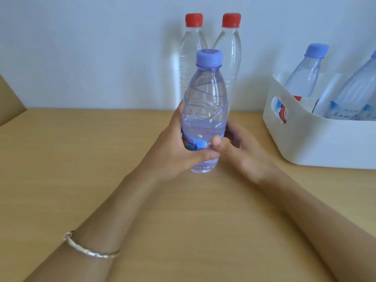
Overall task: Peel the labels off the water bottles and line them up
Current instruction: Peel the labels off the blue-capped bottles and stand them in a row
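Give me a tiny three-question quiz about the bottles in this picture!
1. True or false: the two red-capped bottles by the wall have labels on.
2. The held bottle, gripped by the left hand and right hand, has which cap? A red, B blue, C green.
3. Fill in: more labelled bottles stand in a white ____.
Key: 1 false; 2 B; 3 basket.

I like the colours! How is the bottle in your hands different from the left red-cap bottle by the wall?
The held bottle has a purple-blue cap; the left red-cap bottle has a red one. The held bottle wears a colourful label; the left red-cap bottle shows none. The left hand and right hand grip the held bottle; the left red-cap bottle stands untouched. Both are clear, capped and upright.
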